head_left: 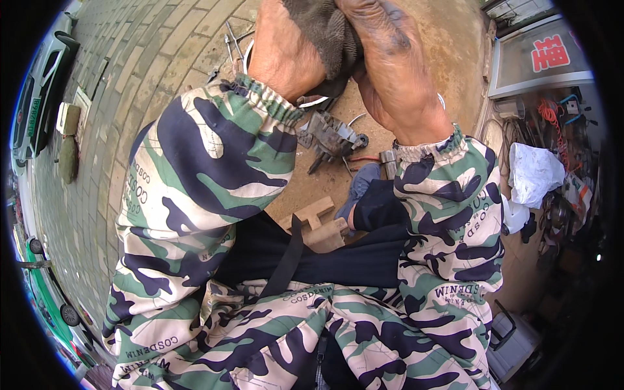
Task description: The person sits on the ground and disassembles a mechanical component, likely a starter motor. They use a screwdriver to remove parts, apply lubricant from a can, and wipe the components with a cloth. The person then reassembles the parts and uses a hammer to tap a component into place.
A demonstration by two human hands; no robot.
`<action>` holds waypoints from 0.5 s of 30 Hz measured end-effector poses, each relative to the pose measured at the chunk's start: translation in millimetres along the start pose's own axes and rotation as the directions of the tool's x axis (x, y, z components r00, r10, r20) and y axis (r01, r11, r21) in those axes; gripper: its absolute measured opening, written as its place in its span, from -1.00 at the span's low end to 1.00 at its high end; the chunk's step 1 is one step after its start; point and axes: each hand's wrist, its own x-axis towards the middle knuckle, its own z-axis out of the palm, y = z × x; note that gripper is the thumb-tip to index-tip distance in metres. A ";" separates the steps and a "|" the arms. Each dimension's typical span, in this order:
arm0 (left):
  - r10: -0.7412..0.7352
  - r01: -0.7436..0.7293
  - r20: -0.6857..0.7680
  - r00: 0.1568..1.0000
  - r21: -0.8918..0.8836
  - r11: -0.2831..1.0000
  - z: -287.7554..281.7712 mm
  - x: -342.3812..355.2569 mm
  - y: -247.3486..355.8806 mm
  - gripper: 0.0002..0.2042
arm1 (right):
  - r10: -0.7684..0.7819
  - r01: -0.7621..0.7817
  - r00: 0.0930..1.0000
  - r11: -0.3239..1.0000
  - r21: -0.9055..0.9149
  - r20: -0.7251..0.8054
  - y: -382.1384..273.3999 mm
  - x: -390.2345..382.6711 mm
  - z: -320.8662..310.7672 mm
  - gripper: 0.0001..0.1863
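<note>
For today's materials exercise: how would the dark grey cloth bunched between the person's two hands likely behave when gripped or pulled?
The dark grey cloth folds between the left hand and right hand, so it is probably floppy. Its fuzzy weave suggests good grip, not slipperiness. It looks light and unlikely to break.

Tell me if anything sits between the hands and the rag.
Nothing visible does. The left hand and right hand both press directly on the dark grey rag, which is bunched between them. The metal part lies on the ground below, apart from the rag.
</note>
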 end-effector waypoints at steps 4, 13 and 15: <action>0.165 -0.235 0.228 0.960 0.972 0.022 18.5 33.8 52.2 -0.46 | -0.331 0.312 0.942 0.923 -0.227 -0.052 -12.4 6.4 -25.8 -0.62; -0.117 0.135 0.480 0.869 -0.458 -0.879 -18.9 41.9 56.1 -0.26 | -0.482 0.416 0.875 0.709 -0.569 0.039 4.0 6.9 -29.3 -0.63; -0.215 0.151 0.570 0.793 -0.525 -0.837 -21.3 41.5 48.6 -0.33 | -0.451 0.454 0.881 0.715 -0.532 0.146 28.8 6.8 -28.2 -0.61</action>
